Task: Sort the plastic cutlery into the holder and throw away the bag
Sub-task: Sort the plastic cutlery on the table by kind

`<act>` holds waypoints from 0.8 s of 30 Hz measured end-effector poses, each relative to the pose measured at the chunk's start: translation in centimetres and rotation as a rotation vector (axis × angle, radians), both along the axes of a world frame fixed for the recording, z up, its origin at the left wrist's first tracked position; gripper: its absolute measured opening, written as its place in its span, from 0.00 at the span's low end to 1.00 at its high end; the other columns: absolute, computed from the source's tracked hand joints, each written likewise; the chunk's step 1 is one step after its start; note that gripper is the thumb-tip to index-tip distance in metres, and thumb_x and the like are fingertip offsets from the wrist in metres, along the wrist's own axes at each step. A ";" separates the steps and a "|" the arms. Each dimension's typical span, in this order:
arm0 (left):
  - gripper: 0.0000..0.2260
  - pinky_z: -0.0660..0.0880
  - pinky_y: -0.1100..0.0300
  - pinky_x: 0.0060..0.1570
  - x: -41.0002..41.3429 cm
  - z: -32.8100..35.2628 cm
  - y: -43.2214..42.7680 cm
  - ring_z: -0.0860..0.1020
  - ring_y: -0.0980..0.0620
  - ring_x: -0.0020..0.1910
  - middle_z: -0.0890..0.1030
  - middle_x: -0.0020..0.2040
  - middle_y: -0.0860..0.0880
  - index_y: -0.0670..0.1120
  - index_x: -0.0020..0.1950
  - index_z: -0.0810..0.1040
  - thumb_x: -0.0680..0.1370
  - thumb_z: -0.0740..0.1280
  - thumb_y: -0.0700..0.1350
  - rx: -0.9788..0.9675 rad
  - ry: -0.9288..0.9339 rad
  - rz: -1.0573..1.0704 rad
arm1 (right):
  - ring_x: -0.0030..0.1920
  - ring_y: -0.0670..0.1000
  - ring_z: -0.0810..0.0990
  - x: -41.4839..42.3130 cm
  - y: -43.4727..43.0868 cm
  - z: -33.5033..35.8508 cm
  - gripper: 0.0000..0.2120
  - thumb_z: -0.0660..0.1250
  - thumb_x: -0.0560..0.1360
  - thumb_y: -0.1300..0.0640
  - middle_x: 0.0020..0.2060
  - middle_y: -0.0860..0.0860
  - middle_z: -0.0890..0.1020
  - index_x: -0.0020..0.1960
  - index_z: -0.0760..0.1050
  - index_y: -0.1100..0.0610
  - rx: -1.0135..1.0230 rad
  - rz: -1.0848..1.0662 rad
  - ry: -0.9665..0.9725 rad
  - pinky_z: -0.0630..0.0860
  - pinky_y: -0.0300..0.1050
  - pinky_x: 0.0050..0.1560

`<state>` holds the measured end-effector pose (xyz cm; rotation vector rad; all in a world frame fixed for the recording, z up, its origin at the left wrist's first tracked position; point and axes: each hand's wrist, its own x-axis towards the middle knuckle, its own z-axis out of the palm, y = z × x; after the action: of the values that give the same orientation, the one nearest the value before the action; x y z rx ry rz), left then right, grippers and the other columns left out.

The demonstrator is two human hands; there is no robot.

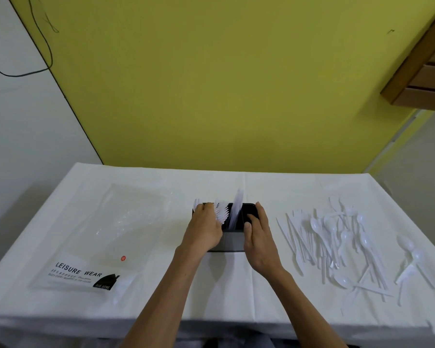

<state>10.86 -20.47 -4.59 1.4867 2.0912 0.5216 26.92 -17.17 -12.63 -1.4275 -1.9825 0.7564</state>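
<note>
A black cutlery holder (234, 241) stands at the table's middle. White plastic forks (222, 214) and knives (237, 209) stick up from its compartments. My left hand (205, 228) is closed around the fork bundle at the holder's left side. My right hand (258, 237) grips the holder's right wall, thumb on its near rim. A pile of loose white spoons, knives and forks (337, 242) lies on the cloth to the right. The clear plastic bag (106, 237) printed "LEISURE WEAR" lies flat on the left.
A white cloth (236, 292) covers the table, whose front edge is close to me. A yellow wall stands behind. A wooden shelf unit (427, 66) juts in at the upper right. A black cable (35, 46) hangs on the left wall.
</note>
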 end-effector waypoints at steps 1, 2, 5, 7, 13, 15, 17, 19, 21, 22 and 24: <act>0.14 0.72 0.50 0.58 0.0 0.1 -0.1 0.70 0.40 0.67 0.69 0.68 0.40 0.41 0.66 0.70 0.81 0.63 0.41 -0.001 0.010 0.016 | 0.78 0.39 0.48 0.0 0.0 0.0 0.20 0.49 0.85 0.50 0.80 0.42 0.51 0.73 0.67 0.53 0.000 0.001 0.002 0.59 0.38 0.71; 0.14 0.72 0.52 0.54 0.0 0.3 -0.2 0.73 0.40 0.63 0.69 0.66 0.41 0.41 0.65 0.70 0.80 0.64 0.42 0.007 0.024 0.037 | 0.78 0.39 0.49 0.0 0.0 0.1 0.20 0.49 0.85 0.50 0.80 0.43 0.51 0.73 0.67 0.53 -0.001 0.001 0.002 0.59 0.38 0.71; 0.15 0.71 0.57 0.49 -0.3 0.6 -0.6 0.75 0.42 0.56 0.69 0.61 0.44 0.42 0.63 0.70 0.79 0.68 0.43 0.052 0.014 0.097 | 0.78 0.39 0.50 0.0 0.0 0.0 0.20 0.49 0.85 0.50 0.80 0.42 0.50 0.73 0.68 0.53 0.004 0.004 -0.001 0.59 0.38 0.70; 0.13 0.73 0.56 0.51 -0.3 0.6 -0.7 0.76 0.43 0.54 0.70 0.58 0.45 0.42 0.60 0.72 0.78 0.69 0.43 0.096 -0.025 0.106 | 0.77 0.36 0.48 0.0 0.0 0.0 0.20 0.48 0.85 0.50 0.80 0.43 0.51 0.72 0.68 0.54 0.015 0.007 0.000 0.58 0.36 0.70; 0.13 0.66 0.66 0.53 0.2 -0.2 -0.8 0.76 0.45 0.58 0.68 0.64 0.44 0.40 0.67 0.74 0.82 0.64 0.39 0.131 -0.031 0.066 | 0.78 0.38 0.48 0.0 0.0 0.2 0.19 0.48 0.85 0.50 0.80 0.44 0.51 0.69 0.71 0.54 0.022 0.009 0.009 0.60 0.37 0.69; 0.17 0.67 0.64 0.55 0.1 0.0 -0.9 0.75 0.45 0.59 0.68 0.66 0.44 0.39 0.70 0.72 0.82 0.65 0.40 0.103 -0.036 0.056 | 0.78 0.39 0.49 -0.1 0.0 0.3 0.20 0.48 0.85 0.50 0.80 0.44 0.52 0.70 0.70 0.54 0.025 0.010 0.013 0.60 0.37 0.70; 0.18 0.69 0.61 0.57 0.3 0.2 -1.1 0.75 0.44 0.61 0.67 0.67 0.44 0.40 0.70 0.70 0.81 0.66 0.41 0.087 -0.021 0.054 | 0.78 0.39 0.50 -0.1 0.0 0.3 0.20 0.48 0.85 0.49 0.79 0.43 0.51 0.70 0.70 0.54 0.021 0.009 0.010 0.60 0.37 0.69; 0.19 0.70 0.61 0.57 0.7 0.6 -1.1 0.75 0.45 0.62 0.66 0.67 0.45 0.41 0.70 0.70 0.80 0.67 0.40 0.102 -0.010 0.059 | 0.77 0.35 0.49 0.0 0.0 0.3 0.19 0.48 0.85 0.49 0.79 0.42 0.50 0.68 0.71 0.54 0.016 0.014 0.005 0.61 0.37 0.68; 0.22 0.71 0.59 0.58 0.9 1.2 -1.0 0.74 0.46 0.63 0.65 0.67 0.46 0.41 0.72 0.69 0.79 0.67 0.38 0.137 -0.012 0.069 | 0.74 0.32 0.49 0.1 -0.1 0.5 0.18 0.48 0.85 0.49 0.79 0.42 0.50 0.67 0.71 0.53 -0.001 0.024 0.006 0.62 0.38 0.66; 0.23 0.70 0.59 0.59 1.0 1.5 -0.9 0.73 0.46 0.64 0.65 0.66 0.46 0.41 0.73 0.68 0.79 0.67 0.37 0.161 -0.017 0.070 | 0.75 0.33 0.51 0.1 -0.1 0.6 0.18 0.49 0.85 0.49 0.79 0.42 0.50 0.66 0.71 0.54 -0.017 0.032 0.012 0.63 0.38 0.66; 0.24 0.71 0.57 0.61 1.6 2.3 -0.8 0.73 0.47 0.64 0.66 0.66 0.47 0.42 0.74 0.67 0.78 0.66 0.37 0.219 -0.027 0.056 | 0.77 0.38 0.52 0.5 0.2 0.9 0.17 0.51 0.85 0.50 0.79 0.43 0.51 0.67 0.72 0.55 -0.047 0.058 0.038 0.63 0.39 0.68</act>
<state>12.45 -21.25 -2.26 1.5336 2.1146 0.8102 27.37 -16.98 -11.70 -1.3773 -1.9967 0.8547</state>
